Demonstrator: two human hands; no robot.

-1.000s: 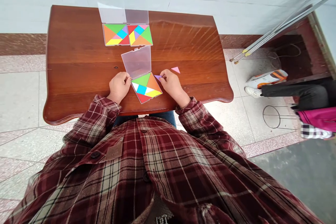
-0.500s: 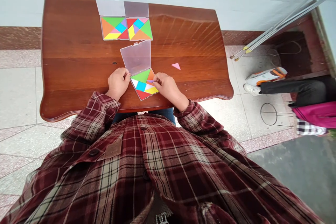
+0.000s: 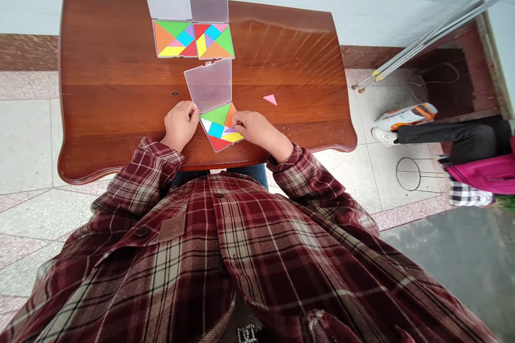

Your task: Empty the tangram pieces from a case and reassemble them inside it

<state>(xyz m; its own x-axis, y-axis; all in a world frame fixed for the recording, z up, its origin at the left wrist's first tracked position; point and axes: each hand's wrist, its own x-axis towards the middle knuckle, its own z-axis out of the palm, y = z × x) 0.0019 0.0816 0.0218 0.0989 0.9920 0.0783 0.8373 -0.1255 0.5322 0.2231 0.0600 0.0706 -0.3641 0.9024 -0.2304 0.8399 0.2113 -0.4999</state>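
Note:
An open clear case [image 3: 209, 86] lies near the table's front edge, its tray holding a green triangle [image 3: 217, 113], a blue square [image 3: 216, 129], a red triangle [image 3: 219, 143], and orange and yellow pieces. My right hand [image 3: 255, 129] pinches a small purple triangle [image 3: 229, 130] over the tray, beside the blue square. My left hand [image 3: 179, 122] is closed on the left edge of the case, near its hinge. To the right, a pink triangle [image 3: 271, 99] lies loose on the wooden table [image 3: 301, 80].
Two open cases full of coloured pieces, a left one [image 3: 175, 38] and a right one [image 3: 214, 41], stand at the back. Beyond the table's right side are crutches [image 3: 422, 45], a bag [image 3: 406, 116] and a seated person's leg [image 3: 438, 133].
My right hand has brought the purple triangle lower and slightly left, closer to the blue square. My left hand stays at the case. The view has shifted slightly.

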